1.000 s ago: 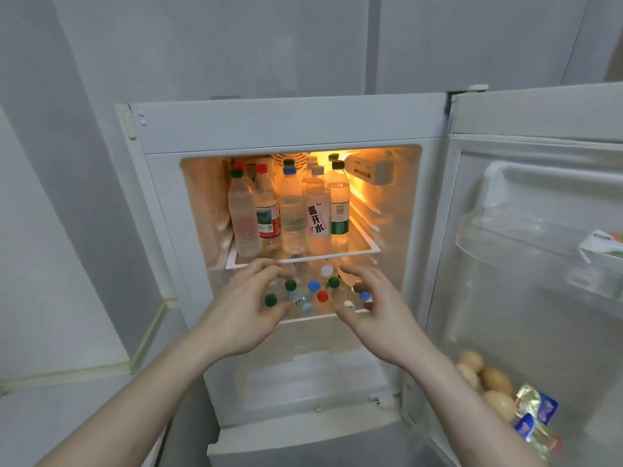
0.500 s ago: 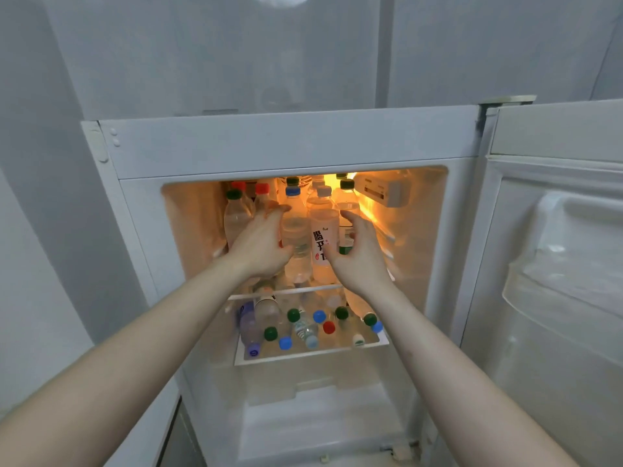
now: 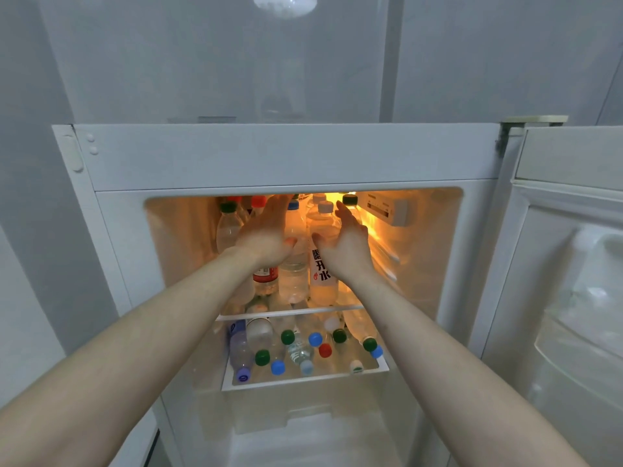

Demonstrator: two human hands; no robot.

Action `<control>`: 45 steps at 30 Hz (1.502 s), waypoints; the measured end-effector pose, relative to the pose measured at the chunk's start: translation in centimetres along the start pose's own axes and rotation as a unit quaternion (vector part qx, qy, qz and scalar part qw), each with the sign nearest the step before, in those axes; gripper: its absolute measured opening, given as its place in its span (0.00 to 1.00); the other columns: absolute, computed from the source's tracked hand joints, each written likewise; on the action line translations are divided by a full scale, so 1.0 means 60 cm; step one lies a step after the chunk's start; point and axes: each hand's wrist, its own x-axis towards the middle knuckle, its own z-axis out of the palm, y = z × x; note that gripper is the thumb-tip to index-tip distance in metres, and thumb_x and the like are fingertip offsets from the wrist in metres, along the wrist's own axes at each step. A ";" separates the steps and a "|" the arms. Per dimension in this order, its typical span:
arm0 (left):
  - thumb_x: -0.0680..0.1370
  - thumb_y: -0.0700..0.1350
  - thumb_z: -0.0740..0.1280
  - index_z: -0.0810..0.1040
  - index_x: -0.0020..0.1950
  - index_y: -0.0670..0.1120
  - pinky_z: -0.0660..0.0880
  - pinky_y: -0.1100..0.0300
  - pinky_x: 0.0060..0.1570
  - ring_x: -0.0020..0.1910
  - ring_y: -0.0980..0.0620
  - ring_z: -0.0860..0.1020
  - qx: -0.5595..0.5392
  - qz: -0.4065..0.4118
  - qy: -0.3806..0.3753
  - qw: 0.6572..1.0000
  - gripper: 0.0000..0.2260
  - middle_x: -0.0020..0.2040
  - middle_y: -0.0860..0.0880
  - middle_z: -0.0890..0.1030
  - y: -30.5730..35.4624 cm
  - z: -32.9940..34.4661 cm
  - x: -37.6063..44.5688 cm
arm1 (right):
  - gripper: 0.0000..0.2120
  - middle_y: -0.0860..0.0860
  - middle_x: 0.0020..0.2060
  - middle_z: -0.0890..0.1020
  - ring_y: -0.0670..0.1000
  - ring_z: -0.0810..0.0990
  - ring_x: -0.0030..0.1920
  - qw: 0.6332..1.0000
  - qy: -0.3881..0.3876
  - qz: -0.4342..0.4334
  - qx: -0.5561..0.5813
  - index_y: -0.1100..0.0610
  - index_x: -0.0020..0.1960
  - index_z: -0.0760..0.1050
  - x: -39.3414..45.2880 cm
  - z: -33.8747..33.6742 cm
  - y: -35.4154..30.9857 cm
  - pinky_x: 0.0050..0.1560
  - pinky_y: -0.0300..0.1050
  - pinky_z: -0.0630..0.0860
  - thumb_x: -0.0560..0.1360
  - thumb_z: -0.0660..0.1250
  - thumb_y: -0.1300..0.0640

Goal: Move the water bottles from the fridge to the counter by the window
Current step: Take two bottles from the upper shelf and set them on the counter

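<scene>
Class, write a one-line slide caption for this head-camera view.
Both hands, left and right, reach among upright water bottles on the lit fridge's upper shelf.

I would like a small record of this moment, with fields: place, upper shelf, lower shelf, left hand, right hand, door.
place: open fridge, light on inside
upper shelf: upright water bottles, among them a blue-capped bottle and a white-labelled bottle
lower shelf: lying bottles, caps toward the camera, in green, blue, red and white
left hand: left hand reaching among the upright bottles, fingers straight, thumb against the blue-capped bottle
right hand: right hand beside the white-labelled bottle, fingers straight; firm grip not visible
door: fridge door swung open to the right
</scene>
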 end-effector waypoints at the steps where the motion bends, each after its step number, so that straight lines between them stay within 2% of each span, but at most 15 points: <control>1: 0.77 0.49 0.73 0.49 0.80 0.57 0.81 0.47 0.55 0.67 0.42 0.76 0.005 0.001 -0.006 1.000 0.41 0.79 0.51 0.65 -0.001 -0.001 0.004 | 0.34 0.50 0.73 0.75 0.59 0.72 0.73 1.000 -0.002 -0.004 -0.006 0.49 0.79 0.65 0.003 0.006 0.006 0.71 0.56 0.73 0.76 0.69 0.41; 5: 0.79 0.52 0.71 0.58 0.80 0.55 0.76 0.47 0.65 0.73 0.45 0.72 -0.002 0.003 -0.019 1.000 0.33 0.78 0.54 0.67 -0.003 -0.003 0.014 | 0.34 0.55 0.75 0.70 0.60 0.68 0.74 0.999 0.009 -0.024 -0.043 0.52 0.79 0.67 0.002 0.009 0.015 0.72 0.53 0.69 0.77 0.72 0.45; 9: 0.80 0.52 0.71 0.65 0.74 0.52 0.77 0.50 0.62 0.66 0.46 0.77 -0.026 0.014 0.017 0.999 0.26 0.73 0.53 0.74 -0.001 -0.006 0.008 | 0.30 0.55 0.72 0.69 0.58 0.69 0.72 0.999 0.017 -0.032 -0.007 0.51 0.74 0.71 -0.001 0.010 0.020 0.71 0.52 0.71 0.75 0.75 0.46; 13: 0.81 0.49 0.70 0.69 0.69 0.48 0.73 0.56 0.59 0.63 0.48 0.78 -0.052 0.022 0.067 0.996 0.20 0.67 0.50 0.78 0.003 -0.008 -0.009 | 0.28 0.50 0.68 0.74 0.53 0.75 0.68 0.996 0.018 -0.030 0.076 0.49 0.71 0.72 -0.014 0.010 0.030 0.66 0.51 0.77 0.74 0.75 0.45; 17: 0.81 0.50 0.69 0.69 0.64 0.48 0.76 0.45 0.60 0.56 0.45 0.80 -0.076 0.019 0.095 0.992 0.15 0.59 0.50 0.80 0.016 -0.006 -0.025 | 0.26 0.42 0.60 0.78 0.48 0.79 0.62 0.992 0.026 -0.040 0.118 0.45 0.69 0.68 -0.037 0.007 0.036 0.62 0.50 0.79 0.76 0.74 0.44; 23: 0.81 0.52 0.68 0.70 0.67 0.47 0.77 0.48 0.53 0.53 0.44 0.81 -0.078 0.022 0.109 0.991 0.17 0.60 0.47 0.81 0.040 0.003 -0.050 | 0.27 0.43 0.67 0.76 0.47 0.76 0.67 0.987 0.047 -0.055 0.142 0.45 0.72 0.68 -0.062 0.008 0.052 0.66 0.54 0.77 0.77 0.73 0.46; 27: 0.81 0.52 0.69 0.77 0.59 0.47 0.76 0.48 0.52 0.51 0.47 0.79 -0.091 0.024 0.100 0.991 0.12 0.55 0.49 0.81 0.047 -0.007 -0.074 | 0.26 0.43 0.64 0.77 0.45 0.75 0.65 0.985 0.040 -0.066 0.152 0.46 0.71 0.71 -0.078 0.003 0.056 0.64 0.48 0.77 0.76 0.75 0.50; 30: 0.79 0.53 0.71 0.77 0.56 0.49 0.76 0.50 0.49 0.49 0.51 0.77 -0.107 0.014 0.107 0.988 0.11 0.51 0.52 0.80 0.048 -0.025 -0.112 | 0.25 0.43 0.64 0.77 0.44 0.74 0.66 0.984 0.023 -0.063 0.165 0.46 0.70 0.73 -0.101 -0.011 0.049 0.61 0.32 0.72 0.76 0.76 0.51; 31: 0.78 0.54 0.72 0.76 0.55 0.50 0.77 0.51 0.49 0.48 0.52 0.77 -0.117 0.013 0.113 0.987 0.11 0.50 0.53 0.79 0.047 -0.032 -0.125 | 0.24 0.43 0.63 0.78 0.45 0.75 0.65 0.983 0.024 -0.060 0.174 0.47 0.70 0.73 -0.108 -0.016 0.046 0.60 0.30 0.71 0.76 0.76 0.52; 32: 0.78 0.54 0.72 0.76 0.54 0.51 0.77 0.51 0.48 0.48 0.54 0.77 -0.127 0.011 0.124 0.984 0.10 0.50 0.55 0.79 0.046 -0.041 -0.141 | 0.23 0.43 0.62 0.79 0.45 0.76 0.64 0.980 0.030 -0.058 0.188 0.46 0.69 0.74 -0.117 -0.024 0.039 0.61 0.33 0.73 0.76 0.76 0.53; 34: 0.78 0.53 0.72 0.76 0.54 0.53 0.78 0.53 0.49 0.48 0.57 0.77 -0.141 -0.001 0.143 0.980 0.10 0.49 0.57 0.79 0.046 -0.066 -0.172 | 0.21 0.41 0.59 0.81 0.45 0.78 0.62 0.974 0.041 -0.051 0.215 0.44 0.67 0.75 -0.134 -0.037 0.024 0.63 0.47 0.78 0.76 0.75 0.52; 36: 0.78 0.53 0.72 0.76 0.55 0.54 0.78 0.55 0.49 0.49 0.60 0.77 -0.165 -0.017 0.159 0.973 0.09 0.50 0.59 0.79 0.050 -0.083 -0.199 | 0.21 0.40 0.59 0.82 0.44 0.79 0.62 0.971 0.035 -0.036 0.234 0.41 0.67 0.75 -0.153 -0.048 0.017 0.65 0.55 0.78 0.76 0.75 0.51; 39: 0.78 0.52 0.72 0.78 0.55 0.55 0.77 0.60 0.48 0.51 0.60 0.78 -0.194 -0.053 0.162 0.966 0.08 0.50 0.60 0.80 0.051 -0.124 -0.263 | 0.24 0.39 0.62 0.81 0.44 0.79 0.64 0.965 -0.001 -0.037 0.258 0.41 0.69 0.74 -0.201 -0.059 -0.012 0.67 0.55 0.77 0.76 0.76 0.52; 42: 0.78 0.51 0.73 0.78 0.54 0.56 0.73 0.65 0.44 0.51 0.62 0.78 -0.202 -0.097 0.150 0.963 0.06 0.50 0.61 0.81 0.050 -0.157 -0.342 | 0.27 0.36 0.63 0.80 0.39 0.78 0.64 0.964 -0.048 -0.024 0.259 0.40 0.71 0.73 -0.259 -0.064 -0.041 0.65 0.48 0.77 0.75 0.77 0.52; 45: 0.78 0.48 0.73 0.79 0.52 0.55 0.76 0.66 0.44 0.52 0.60 0.80 -0.236 -0.132 0.121 0.955 0.05 0.50 0.60 0.82 0.052 -0.183 -0.436 | 0.27 0.33 0.61 0.81 0.36 0.78 0.62 0.959 -0.098 -0.036 0.263 0.38 0.69 0.74 -0.321 -0.067 -0.065 0.63 0.45 0.77 0.74 0.78 0.53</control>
